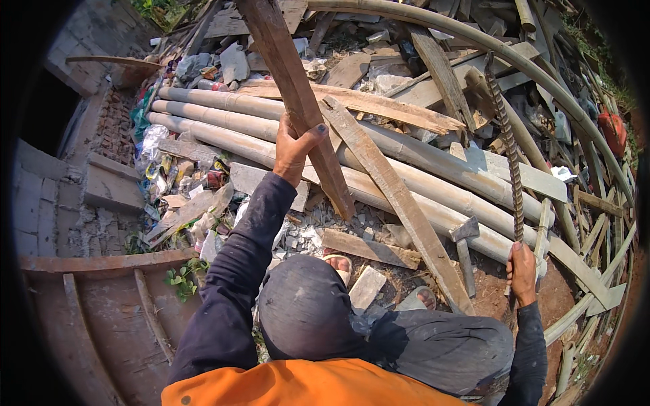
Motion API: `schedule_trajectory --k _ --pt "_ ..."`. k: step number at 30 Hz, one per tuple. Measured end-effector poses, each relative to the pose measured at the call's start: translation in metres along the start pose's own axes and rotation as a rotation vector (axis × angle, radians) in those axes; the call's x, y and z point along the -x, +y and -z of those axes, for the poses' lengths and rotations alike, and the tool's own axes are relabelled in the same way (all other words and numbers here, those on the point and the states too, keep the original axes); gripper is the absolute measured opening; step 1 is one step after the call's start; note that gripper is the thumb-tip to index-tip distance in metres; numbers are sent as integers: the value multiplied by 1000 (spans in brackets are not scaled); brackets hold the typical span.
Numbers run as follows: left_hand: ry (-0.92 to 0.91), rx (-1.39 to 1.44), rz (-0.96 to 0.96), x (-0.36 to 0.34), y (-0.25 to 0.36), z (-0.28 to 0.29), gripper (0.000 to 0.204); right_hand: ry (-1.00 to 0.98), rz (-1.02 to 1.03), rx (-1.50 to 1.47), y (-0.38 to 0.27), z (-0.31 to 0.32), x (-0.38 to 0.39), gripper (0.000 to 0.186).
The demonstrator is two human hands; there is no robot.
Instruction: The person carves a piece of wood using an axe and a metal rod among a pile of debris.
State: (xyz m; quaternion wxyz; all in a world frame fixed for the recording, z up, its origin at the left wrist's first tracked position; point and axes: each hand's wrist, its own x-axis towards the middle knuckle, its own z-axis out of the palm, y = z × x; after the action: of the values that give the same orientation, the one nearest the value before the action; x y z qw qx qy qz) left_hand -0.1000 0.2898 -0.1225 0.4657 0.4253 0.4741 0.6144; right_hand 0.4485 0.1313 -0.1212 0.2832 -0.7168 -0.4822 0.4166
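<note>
Head view: left hand (294,152) clenched round one brown beam (289,74), long axis slanting upper left to lower right, crossing in front of three pale poles (213,118). Right hand (523,274), farther from beam, grips one twisted rod (513,162), near upright. One hammer (465,260) just left of it.

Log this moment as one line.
left hand: gripping wooden beam | right hand: gripping ridged rod | nearby: long poles, loose plank
</note>
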Motion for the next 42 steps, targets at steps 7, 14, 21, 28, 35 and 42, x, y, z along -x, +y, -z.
schedule_trajectory --k 7,14,21,28,35,42 --pt "-56 -113 6 16 -6 -4 71 10 456 358 -116 -4 43 70" --pt "-15 -83 45 41 -23 17 78 -52 548 570 -191 -20 63 63" --pt "-32 -87 29 46 -29 20 86 -55 529 635 -211 -27 76 54" --pt "-15 -80 33 50 -45 24 88 -1 496 654 -216 -33 83 57" --pt "-62 -95 102 53 -49 24 85 37 556 675 -217 -37 80 52" --pt "-44 106 111 56 -55 19 89 -248 481 488 -196 -111 37 55"
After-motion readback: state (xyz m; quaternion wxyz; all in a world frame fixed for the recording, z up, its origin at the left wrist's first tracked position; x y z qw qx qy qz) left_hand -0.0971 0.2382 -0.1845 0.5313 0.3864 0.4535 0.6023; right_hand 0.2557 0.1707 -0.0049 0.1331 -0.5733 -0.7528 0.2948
